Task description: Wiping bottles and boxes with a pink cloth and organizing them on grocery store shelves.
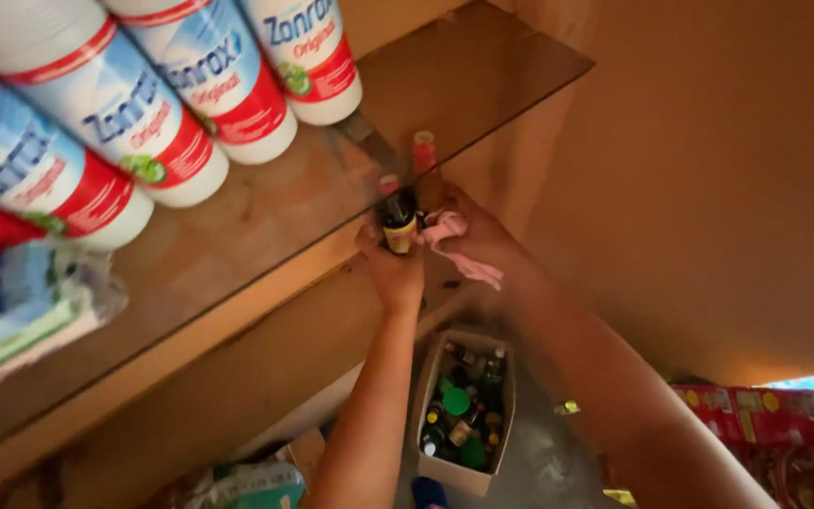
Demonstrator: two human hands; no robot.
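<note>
My left hand (391,267) grips a small dark bottle (398,220) with a yellow label and a pinkish cap, held up at the front edge of a wooden shelf (266,203). My right hand (476,236) is beside it, closed on a crumpled pink cloth (454,236) that touches the bottle's side. A second small bottle with a red cap (424,151) stands on the shelf just behind the hands.
Several large white bottles with red and blue labels (143,104) stand on the shelf at the left. An open cardboard box (431,386) of small bottles sits on the floor below. Red packages (784,424) are stacked at the lower right.
</note>
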